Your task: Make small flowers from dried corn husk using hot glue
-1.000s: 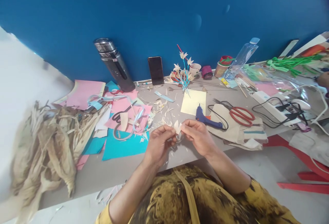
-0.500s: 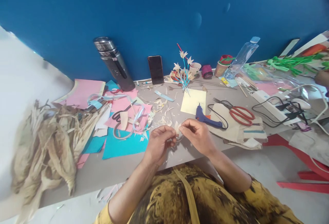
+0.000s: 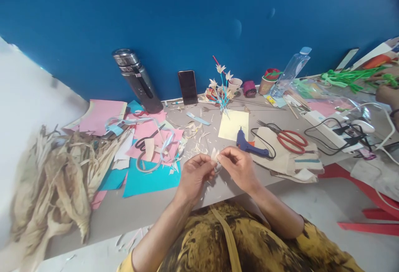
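Left hand (image 3: pixel 195 175), right hand (image 3: pixel 238 166) pinch husk piece (image 3: pixel 214 154).

On your table: dried husks (image 3: pixel 59 180) piled far left, pink and blue paper sheets (image 3: pixel 146 168) beside them, a flask (image 3: pixel 137 80) and phone (image 3: pixel 188 87) against the blue wall, a glue gun (image 3: pixel 247 145) just beside red scissors (image 3: pixel 291 139).

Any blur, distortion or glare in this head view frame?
Head view: wide-lens bending curves the table edge; the dried husks at far left smear; pale spots glare on the blue wall; both hands and the small husk piece stay sharp.
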The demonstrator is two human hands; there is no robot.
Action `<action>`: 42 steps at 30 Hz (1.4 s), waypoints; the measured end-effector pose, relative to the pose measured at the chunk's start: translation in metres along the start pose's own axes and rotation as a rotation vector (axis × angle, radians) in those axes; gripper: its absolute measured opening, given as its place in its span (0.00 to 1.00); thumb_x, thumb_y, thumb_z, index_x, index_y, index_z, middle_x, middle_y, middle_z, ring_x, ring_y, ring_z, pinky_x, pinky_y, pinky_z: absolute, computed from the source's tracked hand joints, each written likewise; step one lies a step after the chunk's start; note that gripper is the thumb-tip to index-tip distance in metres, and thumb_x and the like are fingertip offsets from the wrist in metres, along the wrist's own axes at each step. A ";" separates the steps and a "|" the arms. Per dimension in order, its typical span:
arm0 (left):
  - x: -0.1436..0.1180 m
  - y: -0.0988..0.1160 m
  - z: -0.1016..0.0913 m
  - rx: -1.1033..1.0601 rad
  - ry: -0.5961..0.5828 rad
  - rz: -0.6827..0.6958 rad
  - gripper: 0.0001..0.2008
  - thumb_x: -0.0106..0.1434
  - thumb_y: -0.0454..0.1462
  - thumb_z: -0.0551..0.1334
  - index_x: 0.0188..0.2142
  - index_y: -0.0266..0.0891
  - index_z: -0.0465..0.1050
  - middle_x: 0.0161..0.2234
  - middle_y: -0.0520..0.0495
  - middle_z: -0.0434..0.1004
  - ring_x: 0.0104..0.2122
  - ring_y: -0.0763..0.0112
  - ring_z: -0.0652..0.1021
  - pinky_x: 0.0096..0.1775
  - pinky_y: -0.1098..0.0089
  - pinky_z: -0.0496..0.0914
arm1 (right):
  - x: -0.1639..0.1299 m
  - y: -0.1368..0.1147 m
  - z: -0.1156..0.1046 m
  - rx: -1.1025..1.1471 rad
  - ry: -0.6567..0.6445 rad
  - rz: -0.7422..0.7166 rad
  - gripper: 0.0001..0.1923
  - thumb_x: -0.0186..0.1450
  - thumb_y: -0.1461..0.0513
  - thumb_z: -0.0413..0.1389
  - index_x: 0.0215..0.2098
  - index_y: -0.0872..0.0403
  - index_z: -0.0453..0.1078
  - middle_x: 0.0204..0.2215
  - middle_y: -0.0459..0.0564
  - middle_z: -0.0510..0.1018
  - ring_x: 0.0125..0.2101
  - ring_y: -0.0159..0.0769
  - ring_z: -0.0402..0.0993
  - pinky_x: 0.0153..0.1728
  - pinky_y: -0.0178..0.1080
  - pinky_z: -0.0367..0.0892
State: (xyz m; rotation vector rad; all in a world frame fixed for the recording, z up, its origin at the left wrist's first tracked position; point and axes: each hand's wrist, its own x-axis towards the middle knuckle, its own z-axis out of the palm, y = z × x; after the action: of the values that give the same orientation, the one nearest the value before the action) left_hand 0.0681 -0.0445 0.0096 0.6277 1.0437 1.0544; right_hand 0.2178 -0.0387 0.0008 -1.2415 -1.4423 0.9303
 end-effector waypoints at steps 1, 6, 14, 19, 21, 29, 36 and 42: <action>0.000 -0.001 0.000 -0.008 -0.003 0.002 0.13 0.47 0.38 0.75 0.26 0.36 0.73 0.20 0.53 0.72 0.20 0.77 0.71 0.25 0.75 0.63 | 0.000 0.000 0.000 0.009 0.005 0.004 0.10 0.64 0.59 0.58 0.26 0.54 0.71 0.22 0.44 0.74 0.23 0.31 0.65 0.24 0.32 0.61; 0.000 -0.004 0.002 -0.040 -0.021 0.012 0.13 0.50 0.40 0.74 0.27 0.36 0.73 0.20 0.53 0.72 0.20 0.77 0.71 0.25 0.75 0.64 | 0.000 -0.001 0.001 0.038 0.000 0.035 0.10 0.64 0.60 0.58 0.26 0.54 0.71 0.22 0.44 0.74 0.23 0.31 0.65 0.24 0.32 0.61; 0.003 -0.007 0.003 -0.013 0.028 0.067 0.14 0.47 0.39 0.76 0.25 0.35 0.74 0.18 0.54 0.71 0.19 0.78 0.69 0.25 0.75 0.62 | 0.000 -0.002 0.002 0.030 0.015 0.029 0.10 0.64 0.59 0.58 0.26 0.54 0.71 0.22 0.44 0.74 0.23 0.31 0.66 0.24 0.32 0.62; 0.004 -0.012 0.004 -0.052 0.040 0.085 0.14 0.46 0.39 0.76 0.25 0.36 0.74 0.19 0.53 0.72 0.19 0.78 0.69 0.25 0.75 0.62 | -0.001 0.002 0.006 0.057 0.064 0.067 0.10 0.63 0.58 0.59 0.25 0.54 0.72 0.22 0.45 0.75 0.24 0.33 0.69 0.26 0.33 0.64; 0.004 -0.014 0.004 -0.036 0.033 0.098 0.14 0.48 0.41 0.76 0.26 0.35 0.75 0.19 0.52 0.72 0.20 0.78 0.69 0.25 0.75 0.62 | -0.002 0.003 0.008 0.070 0.073 0.083 0.11 0.63 0.58 0.58 0.25 0.53 0.72 0.22 0.46 0.76 0.24 0.33 0.70 0.26 0.33 0.64; 0.006 -0.022 0.004 0.121 0.075 0.167 0.12 0.58 0.42 0.70 0.25 0.36 0.75 0.18 0.52 0.69 0.20 0.78 0.66 0.26 0.76 0.61 | -0.004 0.006 0.014 0.149 0.104 0.133 0.11 0.63 0.58 0.60 0.24 0.53 0.72 0.22 0.46 0.78 0.24 0.33 0.71 0.27 0.34 0.65; 0.000 -0.016 0.010 0.224 0.137 0.203 0.13 0.61 0.42 0.67 0.24 0.37 0.73 0.16 0.54 0.66 0.19 0.77 0.64 0.24 0.75 0.58 | -0.007 0.007 0.020 0.154 0.181 0.141 0.11 0.63 0.58 0.59 0.24 0.53 0.72 0.21 0.45 0.77 0.22 0.32 0.69 0.25 0.34 0.63; 0.006 -0.022 0.002 0.151 0.042 0.181 0.15 0.64 0.45 0.62 0.28 0.36 0.76 0.18 0.51 0.70 0.20 0.74 0.68 0.27 0.73 0.62 | -0.007 0.008 0.018 0.179 0.170 0.162 0.11 0.64 0.57 0.59 0.26 0.53 0.74 0.22 0.45 0.78 0.23 0.32 0.70 0.26 0.33 0.63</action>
State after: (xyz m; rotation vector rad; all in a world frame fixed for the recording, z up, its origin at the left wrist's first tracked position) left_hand 0.0791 -0.0482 -0.0105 0.8374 1.1259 1.1573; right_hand 0.2027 -0.0432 -0.0126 -1.2837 -1.1141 1.0135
